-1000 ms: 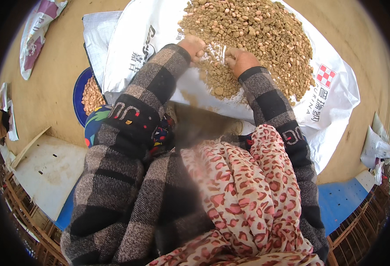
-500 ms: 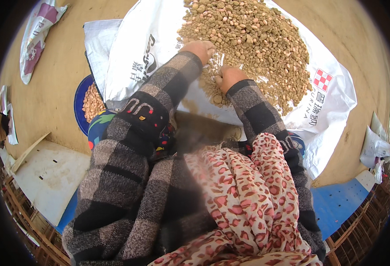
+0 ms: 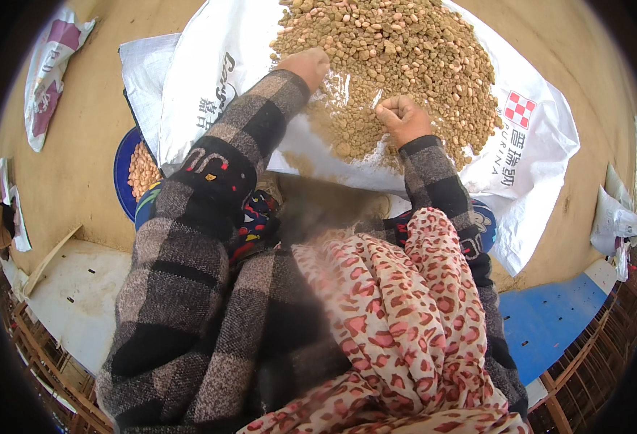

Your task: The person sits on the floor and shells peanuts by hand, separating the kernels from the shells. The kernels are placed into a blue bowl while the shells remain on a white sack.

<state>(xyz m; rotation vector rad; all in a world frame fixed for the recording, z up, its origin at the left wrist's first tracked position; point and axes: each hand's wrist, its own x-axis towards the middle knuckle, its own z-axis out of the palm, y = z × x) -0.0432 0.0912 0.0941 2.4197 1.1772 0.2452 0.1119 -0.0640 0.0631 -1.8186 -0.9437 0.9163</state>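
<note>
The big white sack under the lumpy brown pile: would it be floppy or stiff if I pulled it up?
Probably floppy: the white sack has creases and wavy edges. It would likely feel heavy to lift because the big brown pile lies on it. Roundish lumps in the pile might roll off if it tilted.

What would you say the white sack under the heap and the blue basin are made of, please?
White sack: probably woven plastic with a slight sheen, judging by its crisp creases. Blue basin: likely smooth plastic, from its even colour, though enamelled metal is possible.
</note>
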